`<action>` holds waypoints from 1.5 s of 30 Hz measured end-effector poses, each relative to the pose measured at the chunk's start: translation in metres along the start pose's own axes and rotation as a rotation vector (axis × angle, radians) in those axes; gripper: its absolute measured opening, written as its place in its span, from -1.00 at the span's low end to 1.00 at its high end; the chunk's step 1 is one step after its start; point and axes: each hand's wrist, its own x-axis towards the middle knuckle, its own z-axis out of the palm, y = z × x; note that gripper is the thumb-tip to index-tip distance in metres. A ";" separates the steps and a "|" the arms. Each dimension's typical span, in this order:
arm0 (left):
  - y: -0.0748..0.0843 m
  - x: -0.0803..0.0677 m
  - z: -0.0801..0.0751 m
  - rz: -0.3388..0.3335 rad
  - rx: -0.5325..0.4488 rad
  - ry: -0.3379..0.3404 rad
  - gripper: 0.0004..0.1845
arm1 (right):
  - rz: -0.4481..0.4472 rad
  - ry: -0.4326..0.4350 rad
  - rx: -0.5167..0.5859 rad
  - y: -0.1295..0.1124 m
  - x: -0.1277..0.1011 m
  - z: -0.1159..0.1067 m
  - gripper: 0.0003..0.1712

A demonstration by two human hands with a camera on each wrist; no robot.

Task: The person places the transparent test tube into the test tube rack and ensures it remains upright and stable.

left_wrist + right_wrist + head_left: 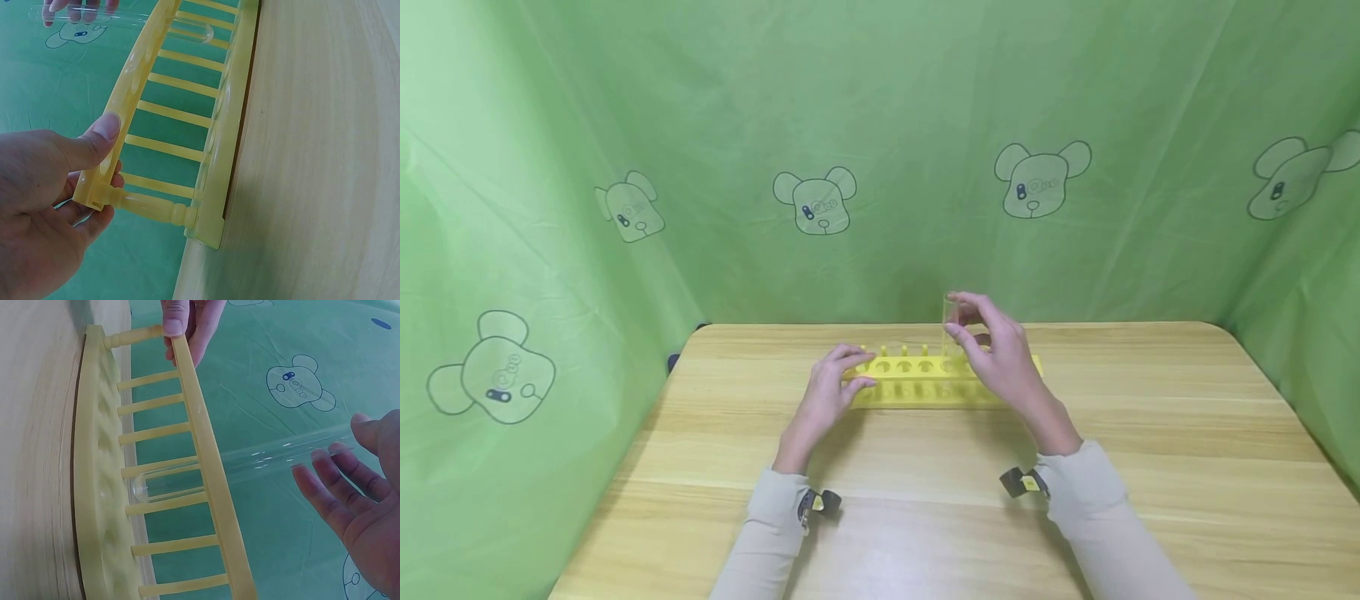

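Note:
A yellow test tube rack (917, 407) stands on the table, a top bar with holes over a base. My left hand (829, 387) grips the left end of the top bar, its thumb (106, 127) on one side and fingers on the other. A clear glass test tube (250, 459) stands upright through a hole of the top bar, its rounded bottom close to the rack's base. With thumb and fingertips, my right hand (1000, 350) pinches the tube near its upper end, above the bar. That hand hides the rack's right part in the head view.
The wooden table (910, 533) carries the rack toward its back edge. Green cloth (895, 100) with bear-head drawings hangs behind and on both sides. A small dark camera (1018, 482) sits at the right wrist, another camera (827, 504) at the left.

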 end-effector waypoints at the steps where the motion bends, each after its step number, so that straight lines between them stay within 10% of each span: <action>1: 0.000 0.000 0.000 0.001 0.001 -0.001 -0.54 | 0.001 0.000 0.002 0.001 0.000 0.000 -0.55; 45: -0.003 0.000 0.002 0.014 -0.002 0.012 -0.54 | 0.046 0.028 0.023 0.010 -0.011 0.009 -0.51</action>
